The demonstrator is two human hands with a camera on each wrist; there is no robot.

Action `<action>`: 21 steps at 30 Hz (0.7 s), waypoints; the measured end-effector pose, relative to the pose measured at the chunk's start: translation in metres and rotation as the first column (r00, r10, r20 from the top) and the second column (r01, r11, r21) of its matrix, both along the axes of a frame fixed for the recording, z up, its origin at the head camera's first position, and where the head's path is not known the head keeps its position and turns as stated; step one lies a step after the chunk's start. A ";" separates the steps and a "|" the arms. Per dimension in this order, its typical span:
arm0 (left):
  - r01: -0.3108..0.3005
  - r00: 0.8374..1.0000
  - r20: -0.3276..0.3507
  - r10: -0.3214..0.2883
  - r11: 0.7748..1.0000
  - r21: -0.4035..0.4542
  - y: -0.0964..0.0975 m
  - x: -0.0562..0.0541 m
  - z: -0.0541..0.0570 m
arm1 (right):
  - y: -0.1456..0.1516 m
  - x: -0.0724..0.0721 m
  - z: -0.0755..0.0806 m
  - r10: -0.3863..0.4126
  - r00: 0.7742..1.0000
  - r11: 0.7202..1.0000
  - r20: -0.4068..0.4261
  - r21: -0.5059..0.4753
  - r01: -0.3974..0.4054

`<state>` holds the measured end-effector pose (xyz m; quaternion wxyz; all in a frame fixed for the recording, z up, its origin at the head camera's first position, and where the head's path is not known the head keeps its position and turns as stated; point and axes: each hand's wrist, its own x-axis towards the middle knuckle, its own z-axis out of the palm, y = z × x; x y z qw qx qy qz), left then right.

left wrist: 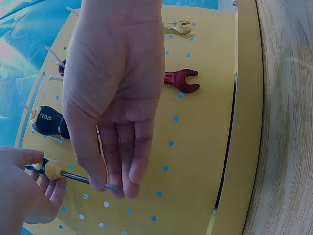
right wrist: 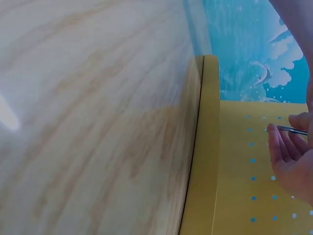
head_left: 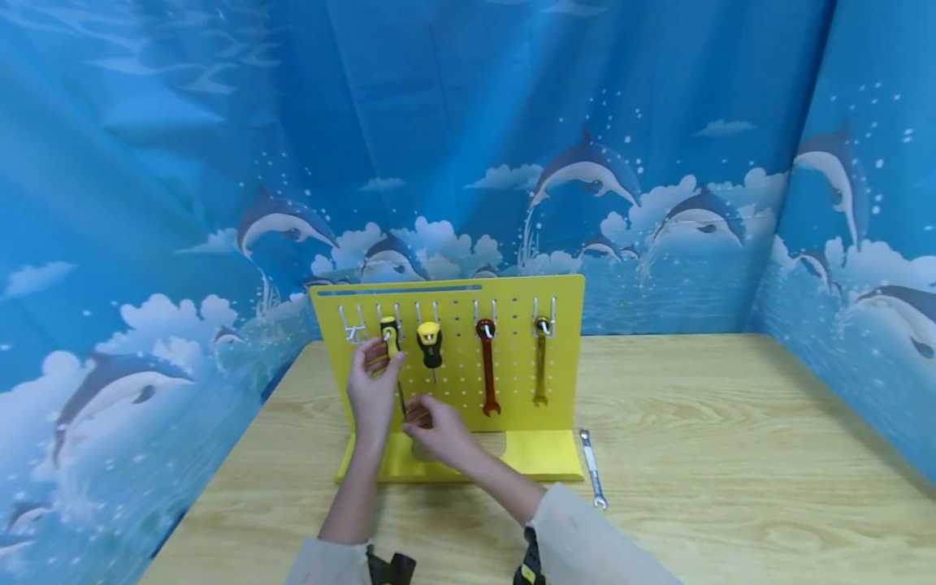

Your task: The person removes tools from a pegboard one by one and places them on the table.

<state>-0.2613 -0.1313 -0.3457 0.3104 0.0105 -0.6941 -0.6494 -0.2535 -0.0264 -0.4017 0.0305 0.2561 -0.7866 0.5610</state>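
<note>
A screwdriver (head_left: 389,325) with a black and yellow handle stands nearly upright at the pegboard (head_left: 461,294), by the second pair of hooks from the left. My left hand (head_left: 371,394) grips its handle from below. Lower down, my right hand (head_left: 442,435) pinches the tip of the metal shaft (left wrist: 76,177) between thumb and fingers. To the right of the left hand hangs a stubby screwdriver (head_left: 431,349) in black and yellow. Beyond it hang a red wrench (head_left: 488,370) and a gold wrench (head_left: 540,366).
The leftmost hooks (head_left: 354,333) hold no tool. A silver wrench (head_left: 593,470) lies on the wooden table (head_left: 702,439), right of the board's yellow base (head_left: 541,455). Behind the table hangs a blue dolphin curtain (head_left: 468,146).
</note>
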 end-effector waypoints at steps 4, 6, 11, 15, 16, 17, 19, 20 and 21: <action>0.011 1.000 0.018 -0.011 1.000 -0.001 -0.002 0.000 -0.001 | 0.001 0.006 0.002 -0.032 0.999 0.999 -0.026 0.002 0.032; 0.017 1.000 0.024 -0.017 1.000 0.000 -0.003 0.002 0.000 | 0.003 0.008 0.002 -0.033 0.999 0.999 -0.033 -0.005 0.033; 0.044 0.998 0.036 -0.044 0.999 0.005 -0.003 0.008 0.003 | 0.008 0.015 0.004 -0.015 0.999 1.000 -0.042 -0.016 0.014; 0.066 0.996 0.052 -0.067 0.998 0.007 -0.003 0.015 0.005 | 0.011 0.020 0.005 0.002 0.999 1.000 -0.049 -0.022 -0.003; 0.068 0.996 0.055 -0.069 0.998 0.008 -0.003 0.016 0.005 | 0.012 0.022 0.006 0.007 0.999 1.000 -0.052 -0.026 -0.008; 0.070 0.996 0.058 -0.070 0.998 0.008 -0.003 0.018 0.006 | 0.012 0.023 0.006 0.011 0.998 0.999 -0.054 -0.030 -0.013; 0.071 0.995 0.063 -0.072 0.997 0.009 -0.002 0.020 0.007 | 0.014 0.025 0.007 0.019 0.998 0.999 -0.054 -0.035 -0.020; 0.072 0.995 0.064 -0.073 0.997 0.010 -0.002 0.021 0.007 | 0.014 0.026 0.007 0.022 0.998 0.999 -0.053 -0.036 -0.024; 0.072 0.995 0.068 -0.072 0.997 0.008 -0.002 0.022 0.007 | 0.015 0.028 0.008 0.024 0.999 0.999 -0.047 -0.037 -0.026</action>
